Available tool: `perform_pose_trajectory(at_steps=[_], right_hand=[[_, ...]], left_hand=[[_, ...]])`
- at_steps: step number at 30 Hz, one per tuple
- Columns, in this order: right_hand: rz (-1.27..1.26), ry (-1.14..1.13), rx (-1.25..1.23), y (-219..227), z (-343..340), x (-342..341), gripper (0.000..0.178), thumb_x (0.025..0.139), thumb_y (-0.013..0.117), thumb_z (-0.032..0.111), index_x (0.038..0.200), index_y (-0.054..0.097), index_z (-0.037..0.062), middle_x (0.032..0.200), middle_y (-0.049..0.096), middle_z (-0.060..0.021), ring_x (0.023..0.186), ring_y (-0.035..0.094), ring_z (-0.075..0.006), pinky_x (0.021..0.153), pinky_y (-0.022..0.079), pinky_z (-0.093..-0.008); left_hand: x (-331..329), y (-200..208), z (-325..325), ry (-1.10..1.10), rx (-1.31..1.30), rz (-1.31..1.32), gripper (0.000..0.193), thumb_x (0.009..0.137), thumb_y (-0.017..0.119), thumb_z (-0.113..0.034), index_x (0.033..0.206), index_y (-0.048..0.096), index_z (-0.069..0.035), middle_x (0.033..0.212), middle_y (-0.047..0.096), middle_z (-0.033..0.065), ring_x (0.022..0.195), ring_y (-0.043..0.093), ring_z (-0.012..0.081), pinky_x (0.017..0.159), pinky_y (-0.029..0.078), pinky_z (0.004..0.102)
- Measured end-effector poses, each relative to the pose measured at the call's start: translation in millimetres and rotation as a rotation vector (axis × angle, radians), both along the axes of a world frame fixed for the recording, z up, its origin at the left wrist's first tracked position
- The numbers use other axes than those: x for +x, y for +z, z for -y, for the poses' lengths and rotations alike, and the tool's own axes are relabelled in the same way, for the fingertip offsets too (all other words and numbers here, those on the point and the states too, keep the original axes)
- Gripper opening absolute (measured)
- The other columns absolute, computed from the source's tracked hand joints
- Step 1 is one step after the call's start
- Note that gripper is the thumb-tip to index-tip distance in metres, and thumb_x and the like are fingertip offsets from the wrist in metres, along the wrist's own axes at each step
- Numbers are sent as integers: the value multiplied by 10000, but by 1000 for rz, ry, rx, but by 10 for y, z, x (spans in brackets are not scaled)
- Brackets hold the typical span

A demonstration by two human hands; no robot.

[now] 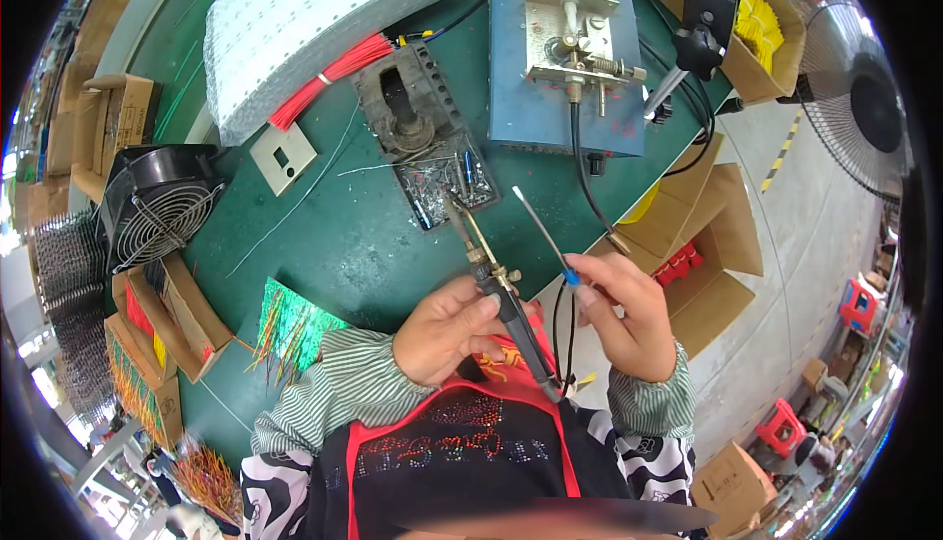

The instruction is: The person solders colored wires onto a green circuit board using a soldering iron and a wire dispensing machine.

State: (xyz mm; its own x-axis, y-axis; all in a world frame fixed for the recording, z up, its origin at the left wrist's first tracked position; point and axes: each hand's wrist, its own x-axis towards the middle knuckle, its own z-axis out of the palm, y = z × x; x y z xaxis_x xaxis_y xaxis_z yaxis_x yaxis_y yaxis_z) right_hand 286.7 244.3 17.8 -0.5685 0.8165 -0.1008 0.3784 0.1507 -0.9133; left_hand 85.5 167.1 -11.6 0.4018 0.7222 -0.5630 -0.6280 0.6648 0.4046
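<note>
My left hand (pixel 444 332) is closed around the black handle of a soldering iron (pixel 516 329), whose metal tip points up and away over the table. A thin guide tube runs alongside that tip. Between the thumb and fingers of my right hand (pixel 629 312) is a slim metal rod with a blue grip (pixel 546 234), its free end pointing toward the table's far side. The rod and the iron are apart. Just beyond the iron's tip lies a dark soldering iron stand (pixel 388 98), with metallic scraps in its tray (pixel 454 179).
A blue machine box (pixel 511 108) with a black tube (pixel 580 157) stands at the far right. Bubble-wrapped stock (pixel 324 20), red wires (pixel 329 79) and a metal plate (pixel 265 169) lie far left. A black fan (pixel 162 206) and wire-filled cardboard boxes (pixel 177 314) line the left.
</note>
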Motion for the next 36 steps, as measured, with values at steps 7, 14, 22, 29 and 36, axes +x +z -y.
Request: perform_pose_trajectory(at_steps=[7, 14, 22, 29, 36], right_hand=[[-304, -166, -137, 100, -39, 144, 256, 854, 445, -11, 1085, 554, 3, 919, 558, -102, 583, 548, -90, 473, 404, -183], [-465, -236, -269, 29, -64, 175, 221, 845, 427, -26, 1008, 576, -38, 975, 548, -153, 597, 566, -128, 453, 406, -190], [-591, -301, -329, -55, -95, 134, 215, 830, 462, 7, 1019, 544, -54, 993, 546, -165, 626, 561, -139, 455, 417, -205], [-439, -439, -355, -28, -79, 57, 271, 839, 474, 8, 1109, 481, -18, 909, 581, -120, 675, 586, -135, 483, 434, -196], [-324, -389, -419, 38, -173, 18, 327, 867, 456, 48, 1182, 435, -40, 860, 577, -90, 660, 583, -115, 506, 443, -191]], left_hand=[[3, -13, 0, 0, -4, 31, 284, 917, 396, -183, 1146, 392, -14, 1089, 526, 185, 1016, 545, 309, 684, 523, 282], [-9, -14, -1, -34, 11, 1, 326, 918, 400, -207, 1184, 377, -21, 1097, 523, 165, 1010, 548, 253, 703, 510, 266], [-17, -9, -21, -38, 21, -11, 292, 921, 383, -180, 1165, 385, -19, 1110, 518, 170, 1034, 537, 292, 712, 520, 282], [-17, -4, -33, -62, 20, 1, 303, 920, 385, -187, 1172, 382, -18, 1116, 513, 169, 1039, 533, 294, 721, 514, 286], [-26, -9, -14, -42, -26, -25, 304, 917, 394, -186, 1167, 386, -13, 1104, 521, 182, 1033, 536, 306, 711, 518, 293]])
